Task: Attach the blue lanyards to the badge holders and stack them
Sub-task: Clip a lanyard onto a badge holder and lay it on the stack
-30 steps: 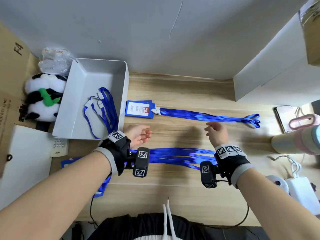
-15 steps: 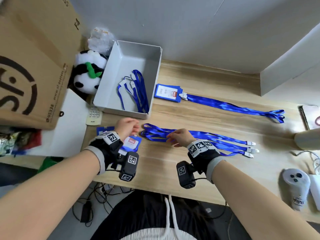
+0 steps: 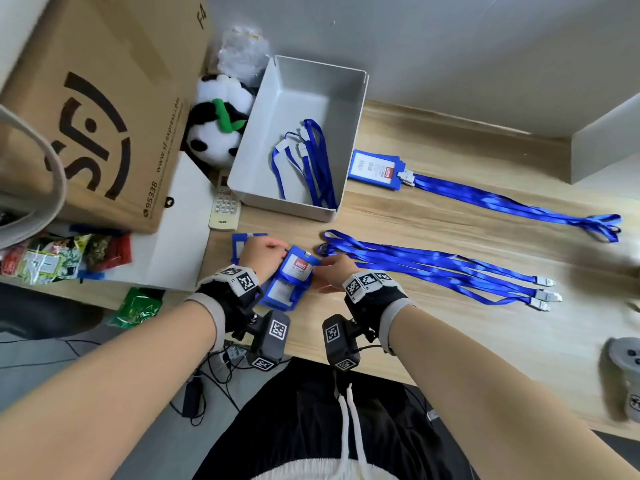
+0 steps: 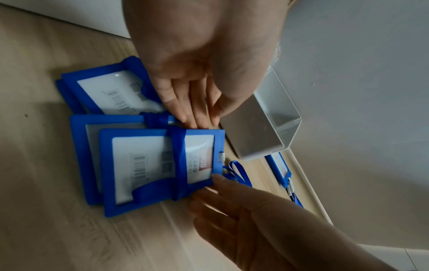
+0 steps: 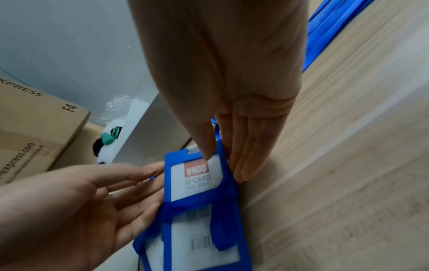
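At the near edge of the light wooden table (image 3: pixel 433 344), a blue plastic badge holder with a white "UHOO ID CARD" insert (image 3: pixel 298 268) is held between both hands. It lies on top of a small pile of further blue badge holders (image 4: pixel 111 95), slightly fanned, seen most clearly in the left wrist view. The right hand (image 3: pixel 337 271) is pinching the top holder at its right edge, thumb on the front face and fingers (image 5: pixel 243 157) behind the edge. The left hand (image 3: pixel 261 254) is touching the holder's left edge with straight fingertips (image 4: pixel 185 113); no closed grasp is observed there.

Just right of the hands, a bundle of loose blue fabric lanyards with metal clips (image 3: pixel 433 268) is laid flat, loops towards the hands and clips (image 3: pixel 545 294) at the right.

Farther back, a finished blue badge holder with a blue lanyard clipped on (image 3: pixel 377 169) is laid out, its strap trailing right. To its left stands a grey rectangular plastic bin (image 3: pixel 356 109) containing several more blue lanyards (image 3: pixel 311 161).

Left of the bin a white remote control (image 3: pixel 224 206) is noted, and beyond it a black-and-white plush panda (image 3: pixel 214 133). A large brown cardboard box with black printing (image 3: pixel 104 109) occupies the far left.
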